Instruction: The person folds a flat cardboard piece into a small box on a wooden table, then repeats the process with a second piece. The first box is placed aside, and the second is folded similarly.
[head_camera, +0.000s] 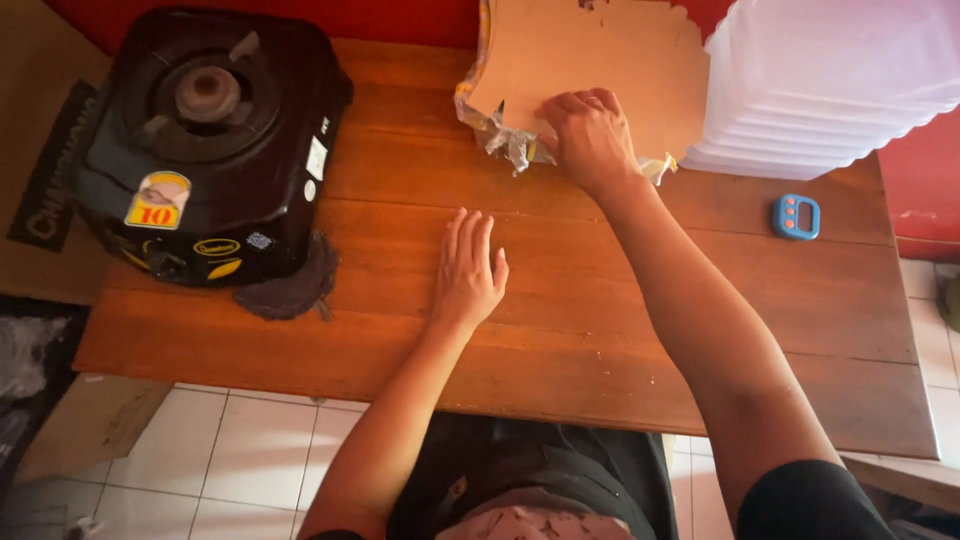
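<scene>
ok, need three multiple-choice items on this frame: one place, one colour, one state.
1. Where does the gas stove stand on the wooden table?
A. far left end
B. far right end
C. centre

2. What colour is the small timer?
A. red
B. blue
C. green

3. How does the left hand lie?
A. fisted around a tool
B. flat, palm down on the table
C. raised off the table

Answers: 1 A, the stove sits at the table's left end. 2 B, its casing is blue. 3 B, fingers spread on the wood, while the right hand presses on the brown paper stack.

Warm, bright daylight; edge distortion.
</scene>
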